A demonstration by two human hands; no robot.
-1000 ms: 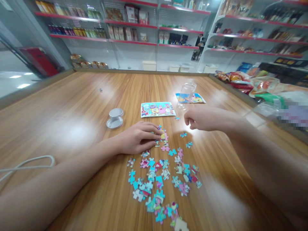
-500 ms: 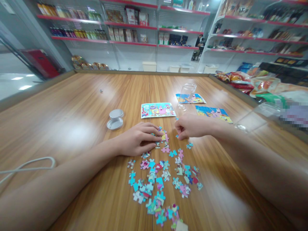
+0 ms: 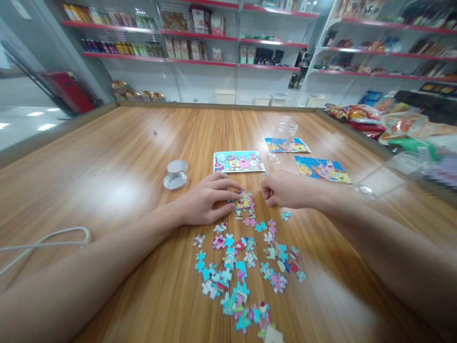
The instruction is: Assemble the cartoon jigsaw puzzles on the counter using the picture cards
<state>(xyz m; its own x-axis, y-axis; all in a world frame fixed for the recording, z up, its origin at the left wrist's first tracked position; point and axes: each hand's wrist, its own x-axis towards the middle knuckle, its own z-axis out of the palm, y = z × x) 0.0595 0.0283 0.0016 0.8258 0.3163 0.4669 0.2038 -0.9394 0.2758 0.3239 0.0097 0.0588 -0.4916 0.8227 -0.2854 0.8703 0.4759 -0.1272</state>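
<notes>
My left hand [image 3: 207, 200] lies on the wooden table [image 3: 107, 171], its fingertips pinching a small joined cluster of jigsaw pieces [image 3: 244, 202]. My right hand [image 3: 282, 190] is curled just right of that cluster, fingers closed on a small piece that I can barely see. Several loose jigsaw pieces [image 3: 243, 267] in blue, pink and white are scattered on the table nearer to me.
Three picture cards [image 3: 238, 162] [image 3: 323, 169] [image 3: 287, 145] lie beyond my hands. A clear plastic jar [image 3: 282, 138] stands among them, two metal lids [image 3: 174, 174] to the left, a white cable [image 3: 46, 240] at far left. Snack bags [image 3: 392, 124] line the right edge; shop shelves behind.
My right hand came in from the right, picked up a piece and now sits beside the joined cluster. My left hand stayed on the cluster. A third card came into view.
</notes>
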